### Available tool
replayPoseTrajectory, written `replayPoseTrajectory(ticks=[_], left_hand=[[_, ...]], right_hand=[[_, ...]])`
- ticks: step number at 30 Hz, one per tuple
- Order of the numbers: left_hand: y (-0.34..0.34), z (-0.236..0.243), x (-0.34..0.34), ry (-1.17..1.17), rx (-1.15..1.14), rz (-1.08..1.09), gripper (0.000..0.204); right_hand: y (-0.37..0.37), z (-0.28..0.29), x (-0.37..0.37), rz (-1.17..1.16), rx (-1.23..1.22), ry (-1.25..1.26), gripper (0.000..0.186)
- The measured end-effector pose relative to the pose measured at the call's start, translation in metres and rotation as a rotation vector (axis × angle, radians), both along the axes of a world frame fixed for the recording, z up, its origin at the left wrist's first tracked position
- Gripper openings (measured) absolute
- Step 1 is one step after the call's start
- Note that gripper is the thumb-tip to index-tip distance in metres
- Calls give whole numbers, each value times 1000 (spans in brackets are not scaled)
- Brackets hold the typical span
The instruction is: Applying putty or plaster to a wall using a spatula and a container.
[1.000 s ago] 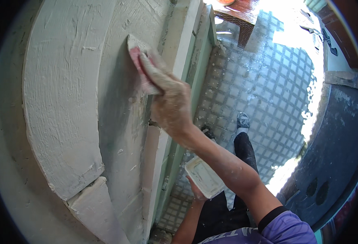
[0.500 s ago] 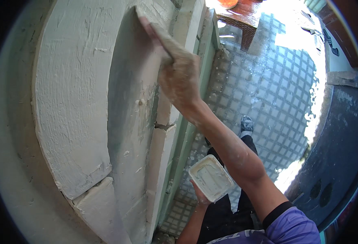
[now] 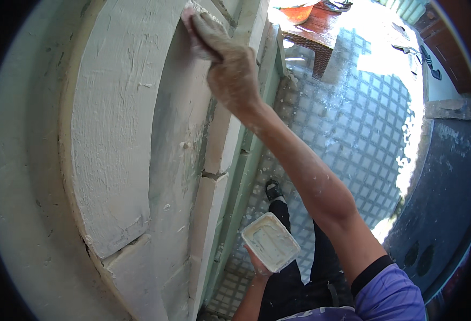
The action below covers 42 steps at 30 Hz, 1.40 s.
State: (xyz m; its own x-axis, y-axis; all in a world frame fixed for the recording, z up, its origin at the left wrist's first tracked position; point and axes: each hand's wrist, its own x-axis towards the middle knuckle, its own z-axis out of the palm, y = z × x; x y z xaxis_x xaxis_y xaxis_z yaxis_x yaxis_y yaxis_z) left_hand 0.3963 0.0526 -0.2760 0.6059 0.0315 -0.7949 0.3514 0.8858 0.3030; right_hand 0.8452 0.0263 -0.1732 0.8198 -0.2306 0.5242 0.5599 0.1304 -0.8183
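Pressing right hand (image 3: 230, 64) on arch edge (image 3: 192, 32); left hand (image 3: 259, 263) under tub (image 3: 270, 242).

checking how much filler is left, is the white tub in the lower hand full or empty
Neither: the white tub, held from below by the left hand, is lidless and level, with pale paste coating its inside. How deep that paste goes cannot be told.

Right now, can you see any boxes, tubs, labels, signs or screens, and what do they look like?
Tub: held in the left hand low by the wall, a rectangular white container with pale paste inside.
No labels, signs or screens show.
The right hand presses a flat white tool on the plastered wall.
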Motion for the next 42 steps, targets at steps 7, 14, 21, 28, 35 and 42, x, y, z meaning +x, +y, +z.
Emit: replayPoseTrajectory(ticks=[7, 14, 21, 28, 35, 42], left_hand=[[-3, 8, 7, -70, -40, 13, 94], [-17, 6, 13, -46, 20, 40, 91], [-20, 8, 10, -94, -75, 94, 93], [-22, -4, 1, -110, -153, 111, 86], [-41, 19, 29, 104, 172, 2, 89], [-35, 27, 25, 147, 327, -110, 89]], right_hand=[[-5, -9, -141, 546, -385, -198, 65], [-13, -5, -37, 115, -93, 38, 42], [29, 1, -161, 547, -254, -5, 80], [-15, 5, -119, 218, -111, 188, 45], [21, 38, -199, 660, -149, 419, 82], [-14, 13, -152, 328, 158, 376, 46]])
